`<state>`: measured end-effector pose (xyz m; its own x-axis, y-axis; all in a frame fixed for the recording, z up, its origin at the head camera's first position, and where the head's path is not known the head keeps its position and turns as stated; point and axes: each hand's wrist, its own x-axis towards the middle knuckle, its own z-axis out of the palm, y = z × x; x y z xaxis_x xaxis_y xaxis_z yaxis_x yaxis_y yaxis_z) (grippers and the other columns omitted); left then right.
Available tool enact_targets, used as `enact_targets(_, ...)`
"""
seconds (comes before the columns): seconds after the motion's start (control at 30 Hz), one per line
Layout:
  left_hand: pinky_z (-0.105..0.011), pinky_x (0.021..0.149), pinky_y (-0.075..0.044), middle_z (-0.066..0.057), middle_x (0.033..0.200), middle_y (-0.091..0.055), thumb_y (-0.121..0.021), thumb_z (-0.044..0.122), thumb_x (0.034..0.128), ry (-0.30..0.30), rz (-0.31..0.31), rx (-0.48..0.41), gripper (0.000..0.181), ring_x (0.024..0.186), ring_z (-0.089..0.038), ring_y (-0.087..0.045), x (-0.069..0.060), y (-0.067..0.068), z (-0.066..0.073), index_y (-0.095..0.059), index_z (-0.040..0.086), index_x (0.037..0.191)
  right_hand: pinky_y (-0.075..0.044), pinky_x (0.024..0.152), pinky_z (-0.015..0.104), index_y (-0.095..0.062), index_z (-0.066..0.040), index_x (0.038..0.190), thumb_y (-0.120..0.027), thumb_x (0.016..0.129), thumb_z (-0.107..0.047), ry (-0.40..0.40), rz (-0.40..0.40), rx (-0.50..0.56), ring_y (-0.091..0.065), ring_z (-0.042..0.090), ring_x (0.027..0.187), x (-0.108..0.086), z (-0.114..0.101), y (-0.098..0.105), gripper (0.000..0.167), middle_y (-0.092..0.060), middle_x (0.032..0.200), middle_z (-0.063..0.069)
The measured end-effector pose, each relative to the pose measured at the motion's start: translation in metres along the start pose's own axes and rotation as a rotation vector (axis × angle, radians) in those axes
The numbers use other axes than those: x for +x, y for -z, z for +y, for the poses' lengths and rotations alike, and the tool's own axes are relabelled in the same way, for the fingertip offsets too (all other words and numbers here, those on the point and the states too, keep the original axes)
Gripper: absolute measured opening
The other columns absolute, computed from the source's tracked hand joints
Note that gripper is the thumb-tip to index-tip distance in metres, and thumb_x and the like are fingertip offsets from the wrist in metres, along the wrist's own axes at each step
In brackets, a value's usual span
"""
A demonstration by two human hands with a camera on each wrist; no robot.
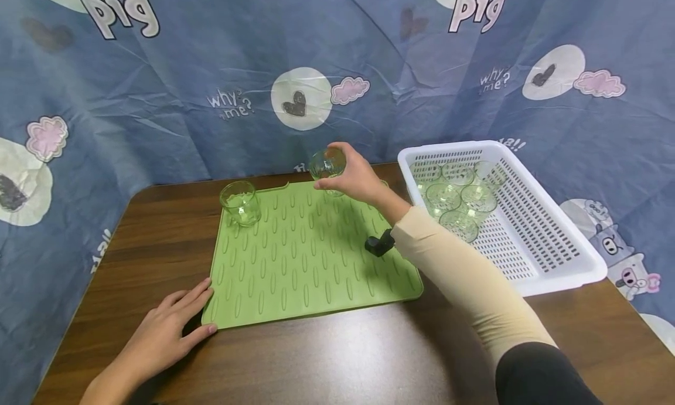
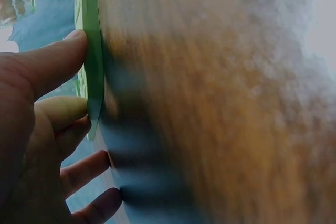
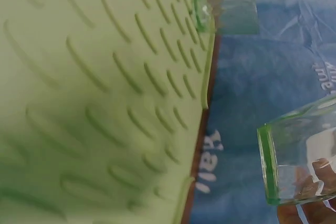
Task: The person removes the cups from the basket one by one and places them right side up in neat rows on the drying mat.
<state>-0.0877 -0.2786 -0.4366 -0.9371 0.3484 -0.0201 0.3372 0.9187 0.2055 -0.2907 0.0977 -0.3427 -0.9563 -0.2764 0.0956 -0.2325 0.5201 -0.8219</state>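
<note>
My right hand [image 1: 358, 176] grips a clear greenish drinking glass [image 1: 323, 164] above the far part of a green ridged mat [image 1: 295, 258]. In the right wrist view the held glass [image 3: 299, 156] hangs above the mat, with fingers showing through its wall. Another glass [image 1: 241, 204] stands on the mat's far left corner. My left hand [image 1: 166, 329] lies with fairly straight fingers at the near left corner of the mat. In the left wrist view, the thumb and a finger of this hand [image 2: 47, 93] touch the mat's edge [image 2: 93, 66].
Right of the mat sits a white perforated plastic basket [image 1: 548, 235] with several glasses [image 1: 459, 197] grouped in its left part. A black piece [image 1: 378, 244] juts from the right wrist over the mat. A blue patterned cloth [image 1: 184, 100] hangs behind the brown wooden table [image 1: 316, 364].
</note>
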Motion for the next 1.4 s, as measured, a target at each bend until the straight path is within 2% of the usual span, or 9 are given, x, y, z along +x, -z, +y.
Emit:
enact_targets(0.2,-0.066,0.086,-0.044,-0.007,0.159,-0.041,-0.069,0.050,0.0891,0.010,0.001,-0.009,0.074,0.128,-0.042,-0.049,-0.001,0.000,-0.001,-0.049,0.010,0.148,-0.042,0.110,0.047,-0.037,-0.017,0.150,-0.085,0.078,-0.035,-0.039,0.025,0.051,-0.044,0.024,0.139,0.007,0.002,-0.021,0.088,-0.050,0.146,0.001)
enact_targets(0.47,-0.066,0.088,-0.044,-0.006,0.158,-0.043,-0.071,0.048,0.0885,0.014,0.034,-0.018,0.072,0.129,-0.040,-0.049,-0.002,-0.002,-0.001,-0.050,0.010,0.147,-0.037,0.116,0.047,-0.036,-0.019,0.152,-0.086,0.078,-0.029,-0.041,0.041,0.205,-0.039,0.023,0.144,0.013,0.006,-0.043,0.090,-0.050,0.150,0.001)
enact_targets(0.77,-0.064,0.087,-0.045,-0.008,0.158,-0.042,-0.069,0.050,0.0889,0.014,0.008,-0.016,0.073,0.129,-0.040,-0.049,-0.003,0.000,-0.002,-0.050,0.009,0.147,-0.038,0.116,0.045,-0.034,-0.018,0.154,-0.085,0.080,-0.028,-0.076,0.026,0.251,-0.041,0.023,0.143,0.021,0.009,-0.073,0.090,-0.049,0.150,0.001)
enact_targets(1.0,-0.064,0.088,-0.045,-0.008,0.159,-0.041,-0.068,0.050,0.0894,0.010,-0.001,-0.021,0.074,0.129,-0.040,-0.049,0.000,0.003,-0.001,-0.049,0.009,0.147,-0.036,0.118,0.047,-0.030,-0.017,0.155,-0.084,0.081,-0.028,-0.120,0.017,0.284,-0.039,0.025,0.146,0.022,0.012,-0.086,0.092,-0.049,0.152,-0.001)
enact_targets(1.23,-0.063,0.087,-0.046,-0.009,0.158,-0.042,-0.069,0.049,0.0894,0.005,0.009,-0.023,0.073,0.129,-0.041,-0.049,-0.001,0.004,-0.001,-0.050,0.008,0.147,-0.043,0.112,0.045,-0.033,-0.015,0.154,-0.084,0.081,-0.022,-0.104,0.001,0.334,-0.049,0.029,0.136,0.023,0.016,-0.097,0.089,-0.049,0.151,0.006)
enact_targets(1.4,-0.063,0.088,-0.045,-0.008,0.159,-0.041,-0.068,0.050,0.0899,0.014,-0.002,-0.031,0.074,0.130,-0.040,-0.048,-0.001,0.004,0.000,-0.049,0.009,0.148,-0.043,0.111,0.043,-0.032,-0.015,0.154,-0.084,0.080,-0.020,-0.097,-0.016,0.358,-0.055,0.030,0.130,0.023,0.016,-0.104,0.091,-0.048,0.152,0.006)
